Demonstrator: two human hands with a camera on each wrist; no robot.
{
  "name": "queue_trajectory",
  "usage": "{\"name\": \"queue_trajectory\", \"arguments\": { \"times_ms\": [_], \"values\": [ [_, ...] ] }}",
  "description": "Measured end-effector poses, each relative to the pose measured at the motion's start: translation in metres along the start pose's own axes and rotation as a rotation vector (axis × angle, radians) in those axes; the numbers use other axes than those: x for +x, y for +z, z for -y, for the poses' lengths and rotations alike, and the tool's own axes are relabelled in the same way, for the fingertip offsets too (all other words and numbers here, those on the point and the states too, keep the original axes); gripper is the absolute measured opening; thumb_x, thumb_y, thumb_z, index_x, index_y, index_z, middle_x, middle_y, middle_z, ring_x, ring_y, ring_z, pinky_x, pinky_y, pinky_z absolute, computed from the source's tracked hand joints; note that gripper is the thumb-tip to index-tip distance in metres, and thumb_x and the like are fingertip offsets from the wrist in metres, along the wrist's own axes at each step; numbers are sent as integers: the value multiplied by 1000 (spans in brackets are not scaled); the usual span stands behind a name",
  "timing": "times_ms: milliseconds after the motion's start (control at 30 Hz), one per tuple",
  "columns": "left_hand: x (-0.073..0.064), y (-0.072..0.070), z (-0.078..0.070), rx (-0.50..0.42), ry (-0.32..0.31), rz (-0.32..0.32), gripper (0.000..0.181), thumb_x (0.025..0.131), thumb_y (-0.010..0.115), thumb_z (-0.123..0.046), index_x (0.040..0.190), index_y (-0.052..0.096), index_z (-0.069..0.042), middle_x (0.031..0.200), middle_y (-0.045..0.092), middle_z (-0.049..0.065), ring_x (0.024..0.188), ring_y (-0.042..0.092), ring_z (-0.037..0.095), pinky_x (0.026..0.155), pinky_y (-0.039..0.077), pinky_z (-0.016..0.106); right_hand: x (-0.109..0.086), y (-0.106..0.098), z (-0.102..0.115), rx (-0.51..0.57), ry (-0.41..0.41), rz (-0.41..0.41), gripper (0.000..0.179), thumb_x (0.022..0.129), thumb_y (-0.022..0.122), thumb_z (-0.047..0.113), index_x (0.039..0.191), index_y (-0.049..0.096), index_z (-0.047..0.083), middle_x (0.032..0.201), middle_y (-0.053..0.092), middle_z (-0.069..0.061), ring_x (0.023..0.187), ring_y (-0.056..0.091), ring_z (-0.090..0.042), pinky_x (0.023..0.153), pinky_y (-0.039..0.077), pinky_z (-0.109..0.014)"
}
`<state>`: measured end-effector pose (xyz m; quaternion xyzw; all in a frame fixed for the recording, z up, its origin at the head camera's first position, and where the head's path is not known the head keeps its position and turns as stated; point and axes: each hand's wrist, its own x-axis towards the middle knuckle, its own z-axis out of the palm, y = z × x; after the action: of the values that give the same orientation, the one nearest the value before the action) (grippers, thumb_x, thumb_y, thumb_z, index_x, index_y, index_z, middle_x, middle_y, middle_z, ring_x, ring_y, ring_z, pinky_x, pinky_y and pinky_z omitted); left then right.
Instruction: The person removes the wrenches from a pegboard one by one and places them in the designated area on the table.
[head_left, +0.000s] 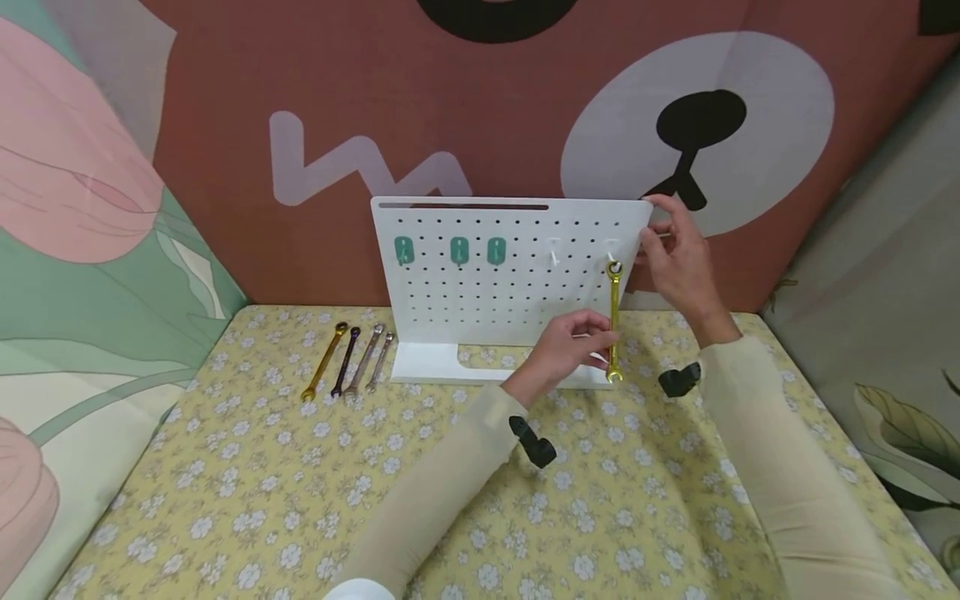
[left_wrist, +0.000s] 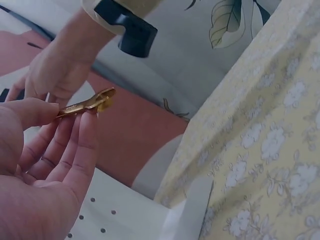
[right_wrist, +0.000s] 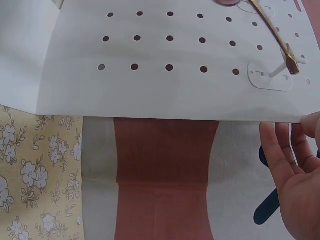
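My left hand (head_left: 568,343) pinches a gold combination wrench (head_left: 614,321) between thumb and fingers, near its lower, open-jawed end. The wrench stands upright in front of a white pegboard (head_left: 480,329). Its ring end is at a white hook (head_left: 611,247) at the board's upper right. In the right wrist view, the peg of the white hook (right_wrist: 259,77) shows on both sides of the ring end. My right hand (head_left: 681,265) grips the board's right edge near the top corner, with thumb in front. In the left wrist view, the wrench's open jaw (left_wrist: 103,99) sticks out past the fingertips.
Left of the board, several wrenches lie side by side on the floral tablecloth: gold (head_left: 325,362), dark (head_left: 346,361) and silver (head_left: 365,360) ones. Teal hooks (head_left: 459,250) and another white hook (head_left: 553,250) sit in the board's upper row. A printed cloth wall (head_left: 337,258) stands behind.
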<state>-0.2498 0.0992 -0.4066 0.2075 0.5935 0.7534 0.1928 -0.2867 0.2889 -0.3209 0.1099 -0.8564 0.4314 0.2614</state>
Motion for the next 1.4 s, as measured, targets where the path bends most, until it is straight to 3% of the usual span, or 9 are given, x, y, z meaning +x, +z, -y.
{"name": "queue_trajectory", "arguments": {
  "times_ms": [67,300,400,667,900,1233,1400],
  "values": [
    [-2,0,-2,-2,4,10,10,100,69,-8,107,69,-1,89,69,6,76,69,17,85,57,58,0,0,0,-2,-2,2,44,109,52,17,152,47,22,112,62,-15,88,64,-26,77,55,-14],
    [-4,3,-6,-6,15,31,11,101,68,-7,109,67,1,90,69,8,77,69,18,74,62,41,-1,-1,0,9,9,10,45,109,52,16,153,45,21,114,61,-17,84,63,-18,78,58,-22],
    [-5,4,-11,-8,16,29,7,101,67,-5,107,67,-1,89,69,8,76,69,18,70,62,36,-1,-1,0,13,10,11,46,109,52,15,154,44,19,115,61,-17,86,63,-23,79,59,-24],
    [-8,6,-22,-16,-1,18,4,100,66,-1,104,67,1,85,68,5,72,69,17,83,57,58,0,-2,0,15,12,11,44,109,51,16,153,45,20,114,61,-17,90,64,-31,82,59,-28],
    [-9,8,-26,-32,-18,23,5,100,67,0,104,67,2,84,68,7,70,69,18,69,62,38,0,-2,1,13,29,10,44,109,51,17,153,46,22,113,61,-14,92,64,-34,81,58,-24],
    [-13,10,-31,-82,8,40,7,100,66,1,105,65,6,83,67,7,68,67,17,63,61,30,1,0,2,40,23,13,45,108,53,16,153,45,20,115,61,-17,87,63,-26,76,58,-20],
    [-14,14,-33,-71,37,53,6,100,66,1,104,65,5,84,67,7,70,68,17,66,62,34,1,0,0,22,17,8,45,109,52,15,153,45,20,115,61,-17,88,64,-26,78,58,-22]
  ]
}}
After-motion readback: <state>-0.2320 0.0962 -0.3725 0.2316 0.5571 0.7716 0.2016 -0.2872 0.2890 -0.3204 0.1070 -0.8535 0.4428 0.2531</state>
